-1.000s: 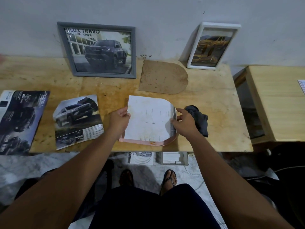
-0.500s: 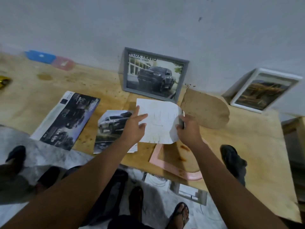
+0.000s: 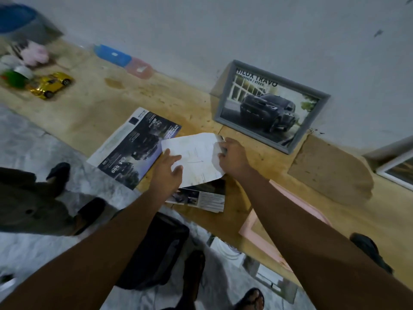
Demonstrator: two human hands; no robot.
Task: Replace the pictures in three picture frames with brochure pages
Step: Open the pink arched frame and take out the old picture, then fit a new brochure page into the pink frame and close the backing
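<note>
My right hand (image 3: 232,156) grips the right edge of a white arch-shaped picture sheet (image 3: 196,161), held blank side up over a loose brochure page (image 3: 201,195). My left hand (image 3: 166,173) rests flat on the sheet's left corner with its fingers spread. The pink arch-shaped frame (image 3: 248,227) lies on the wooden table (image 3: 93,113) under my right forearm. Its brown backing board (image 3: 330,168) lies beyond it. A dark car brochure (image 3: 134,148) lies to the left. A grey frame (image 3: 271,106) with a truck picture leans on the wall, and a white frame (image 3: 395,168) shows at the right edge.
A gold toy car (image 3: 50,85), a green object and a pink soft thing sit at the table's far left. Blue and pink flat lids (image 3: 112,55) lie by the wall. A dark cloth (image 3: 371,251) lies at the near right. A dark bag (image 3: 152,253) and feet are below the table edge.
The white sheet has been lifted off the pink frame and carried left, now over the loose brochure page. The view has swung left, showing the toy car.
</note>
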